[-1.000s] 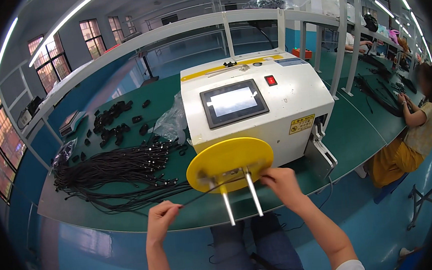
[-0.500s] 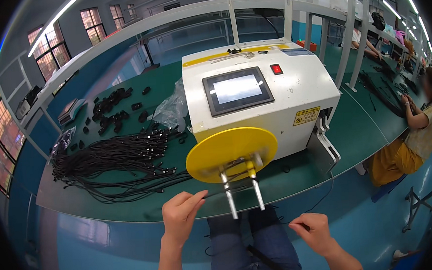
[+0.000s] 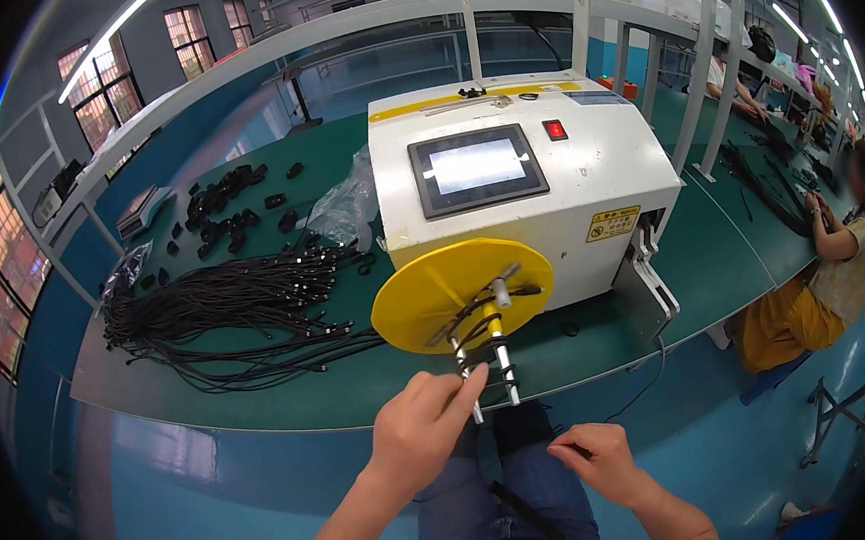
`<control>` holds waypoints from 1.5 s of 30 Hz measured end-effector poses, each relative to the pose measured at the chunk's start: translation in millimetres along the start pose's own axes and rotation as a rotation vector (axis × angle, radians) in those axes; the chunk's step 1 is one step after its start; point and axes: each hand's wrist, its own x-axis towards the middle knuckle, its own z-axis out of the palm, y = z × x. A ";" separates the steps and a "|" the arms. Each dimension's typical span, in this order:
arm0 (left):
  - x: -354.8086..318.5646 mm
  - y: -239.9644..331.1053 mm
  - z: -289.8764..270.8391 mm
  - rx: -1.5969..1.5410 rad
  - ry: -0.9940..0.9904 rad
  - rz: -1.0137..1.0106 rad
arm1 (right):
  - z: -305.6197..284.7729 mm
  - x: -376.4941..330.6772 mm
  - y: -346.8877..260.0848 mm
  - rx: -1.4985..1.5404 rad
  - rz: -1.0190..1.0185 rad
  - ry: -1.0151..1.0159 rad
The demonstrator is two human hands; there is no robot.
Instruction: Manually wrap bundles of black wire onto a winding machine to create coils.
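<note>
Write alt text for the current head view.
A person's left hand is at metal rods wound with black cable, before a yellow disc on a white machine; the right hand is apart. Heaped black cables lie at left on a green table.

- On the green table (image 3: 698,261), left part: scattered small black parts (image 3: 217,225)
- Nearer the table's middle: crumpled clear plastic bag (image 3: 348,208)
- Above the table's far side: white metal shelf frame (image 3: 519,1)
- Beyond the table's left: barred windows (image 3: 104,92)
- At the table's right side: seated co-worker (image 3: 844,271) in yellow trousers (image 3: 782,324)
- Below the table: glossy blue floor (image 3: 228,505)
</note>
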 end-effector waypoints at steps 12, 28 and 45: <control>-25.4 -4.3 29.0 -0.341 0.260 -0.164 | 17.0 57.9 -20.1 0.383 -0.010 0.234; -35.2 -25.4 37.5 -1.472 0.080 -0.874 | 19.5 79.0 -25.0 0.227 -0.101 0.160; -17.3 -25.4 -20.9 -0.913 0.088 -0.759 | 3.4 87.7 -20.2 0.003 -0.287 0.018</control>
